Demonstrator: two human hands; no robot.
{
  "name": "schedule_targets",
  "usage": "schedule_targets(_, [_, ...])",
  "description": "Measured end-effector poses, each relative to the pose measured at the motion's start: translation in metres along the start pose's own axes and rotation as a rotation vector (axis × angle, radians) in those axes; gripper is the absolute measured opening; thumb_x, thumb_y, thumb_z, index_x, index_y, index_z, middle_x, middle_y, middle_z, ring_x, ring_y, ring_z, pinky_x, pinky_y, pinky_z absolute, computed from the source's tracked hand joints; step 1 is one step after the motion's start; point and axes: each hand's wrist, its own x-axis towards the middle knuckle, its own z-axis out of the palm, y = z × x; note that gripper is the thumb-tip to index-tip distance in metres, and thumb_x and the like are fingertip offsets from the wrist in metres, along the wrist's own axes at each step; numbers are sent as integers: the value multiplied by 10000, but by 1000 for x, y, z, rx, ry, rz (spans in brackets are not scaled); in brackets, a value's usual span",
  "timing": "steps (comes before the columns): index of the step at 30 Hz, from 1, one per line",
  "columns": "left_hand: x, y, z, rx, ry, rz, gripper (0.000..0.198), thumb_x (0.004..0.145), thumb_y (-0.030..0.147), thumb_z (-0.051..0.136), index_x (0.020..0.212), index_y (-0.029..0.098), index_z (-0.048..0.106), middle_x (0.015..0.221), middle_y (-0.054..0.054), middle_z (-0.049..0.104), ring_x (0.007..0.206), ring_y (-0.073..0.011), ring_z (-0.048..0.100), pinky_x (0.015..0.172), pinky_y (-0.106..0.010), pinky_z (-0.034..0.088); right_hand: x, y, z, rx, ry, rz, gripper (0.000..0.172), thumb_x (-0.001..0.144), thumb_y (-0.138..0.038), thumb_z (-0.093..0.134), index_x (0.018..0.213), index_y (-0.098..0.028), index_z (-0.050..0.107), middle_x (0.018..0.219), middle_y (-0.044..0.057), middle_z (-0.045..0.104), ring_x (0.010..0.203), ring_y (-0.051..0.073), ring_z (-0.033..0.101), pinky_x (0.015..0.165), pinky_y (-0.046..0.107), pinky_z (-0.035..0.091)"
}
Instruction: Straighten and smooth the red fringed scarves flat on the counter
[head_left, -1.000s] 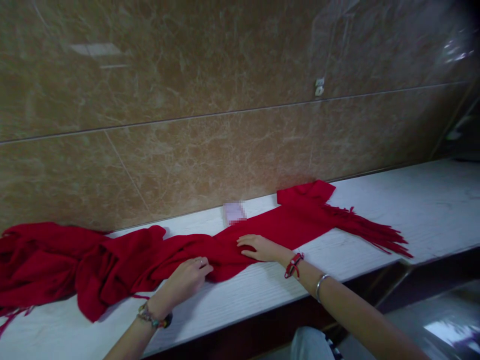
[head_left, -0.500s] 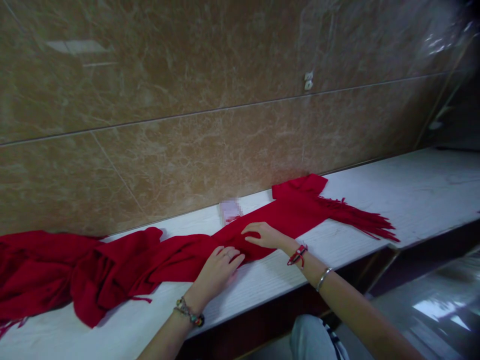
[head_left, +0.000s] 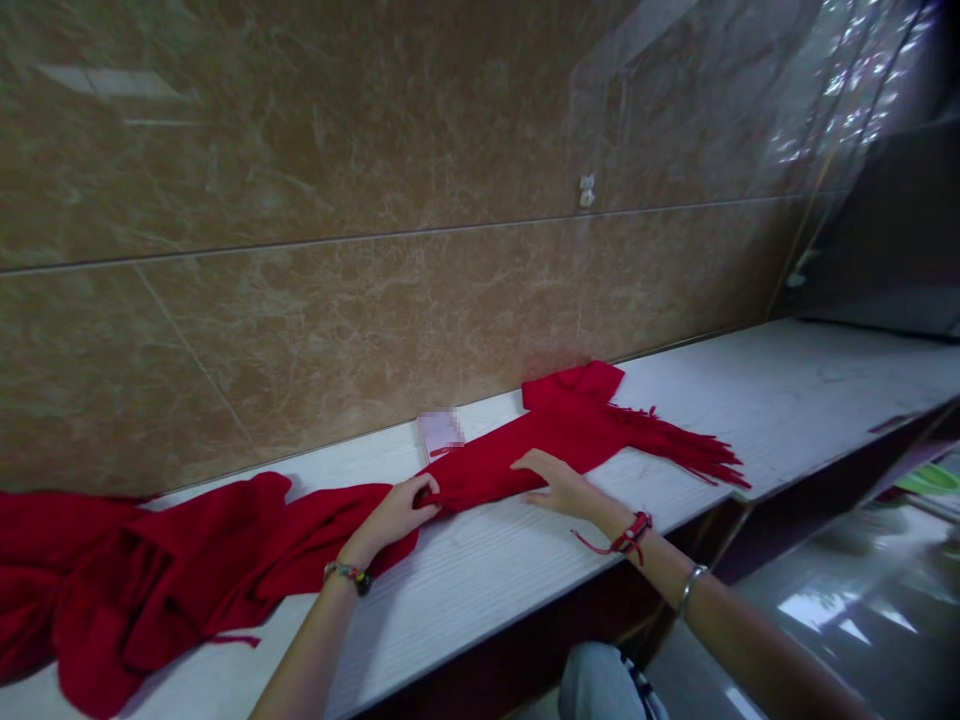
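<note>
A red scarf (head_left: 495,460) lies lengthwise on a white counter (head_left: 787,400), between the wall (head_left: 300,330) at the back edge and the open front edge. Its left portion is heaped and deeply creased, reaching out of view at the left; the middle runs flatter and narrower; at the right, one flap turns toward the back edge while a fringe (head_left: 697,455) spreads loosely toward the front edge. A pale packet (head_left: 439,430), its surface obscured, sits near the back edge, just beside the flatter middle.

The left hand (head_left: 394,515) is at the boundary between creased and flat cloth, its thumb and forefinger apparently pinching a fold. The right hand (head_left: 562,485) has relaxed, parted fingers, holding nothing, at the near border of the flat stretch; whether the fingertips press on the cloth cannot be told.

The step in hand appears to be straightening the cloth. For a good result, the right palm should anchor the flat stretch while the left fingers draw the near border out evenly, a short length at a time. Pull should be gentle and parallel to the front edge, since a hard tug would probably skew the weave or drag the fringed end.
</note>
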Motion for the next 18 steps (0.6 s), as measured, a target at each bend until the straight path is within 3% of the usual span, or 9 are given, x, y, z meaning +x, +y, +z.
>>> schedule_targets(5, [1, -6, 6, -26, 79, 19, 92, 743, 253, 504, 744, 184, 444, 745, 21, 537, 704, -136, 501, 658, -236, 394, 4, 0, 5, -118, 1, 70, 332, 705, -128, 631, 1028, -150, 556, 930, 72, 610, 872, 193, 545, 815, 357, 435])
schedule_targets(10, [-1, -4, 5, 16, 158, -17, 122, 724, 252, 556, 741, 187, 453, 766, 7, 559, 715, -150, 513, 677, -255, 390, 3, 2, 4, -174, 9, 108, 287, 759, -118, 577, 1045, -141, 564, 985, 86, 628, 918, 192, 559, 808, 327, 450])
schedule_targets(18, [-10, 2, 7, 182, 168, 5, 104, 773, 262, 531, 756, 192, 456, 740, 4, 565, 669, -153, 527, 638, -259, 400, -2, 0, -1, -248, 51, 53, 222, 795, -147, 546, 1015, -149, 575, 926, 75, 631, 860, 172, 566, 780, 303, 460])
